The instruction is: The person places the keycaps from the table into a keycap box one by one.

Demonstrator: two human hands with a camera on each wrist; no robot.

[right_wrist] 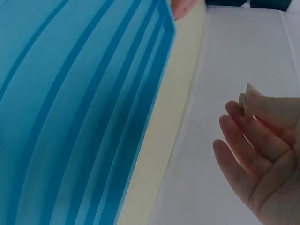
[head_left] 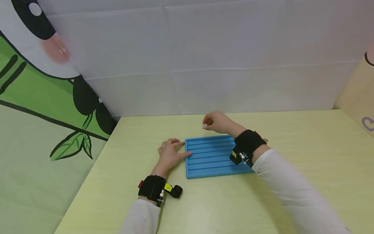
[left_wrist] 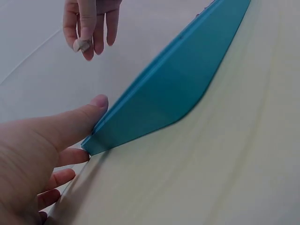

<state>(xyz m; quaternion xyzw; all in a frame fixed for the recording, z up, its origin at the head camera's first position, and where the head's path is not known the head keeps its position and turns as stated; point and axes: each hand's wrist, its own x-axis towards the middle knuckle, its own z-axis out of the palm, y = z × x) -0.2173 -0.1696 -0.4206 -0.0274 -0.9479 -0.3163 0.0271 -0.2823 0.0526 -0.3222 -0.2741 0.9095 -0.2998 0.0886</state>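
A blue ridged tray (head_left: 208, 156) with parallel ledges lies on the table. My left hand (head_left: 169, 155) is at its left end, thumb (left_wrist: 86, 119) laid over the rim and index finger touching the far-left corner. In the left wrist view, the tray's side (left_wrist: 159, 101) is wedge-shaped. My right hand (head_left: 219, 123) is raised beyond the tray's far edge. Between its thumb and index finger it pinches a small whitish piece (right_wrist: 242, 99), mostly covered by the fingertips. The right wrist and forearm hide the tray's right end in the head view.
The pale yellow table (head_left: 140, 136) ends at a white cloth backdrop (head_left: 204, 91) close behind the right hand. A printed cartoon panel (head_left: 52, 94) hangs on the left, and a beige one (head_left: 357, 100) stands on the right. Both wrists wear black camera straps (head_left: 152, 188).
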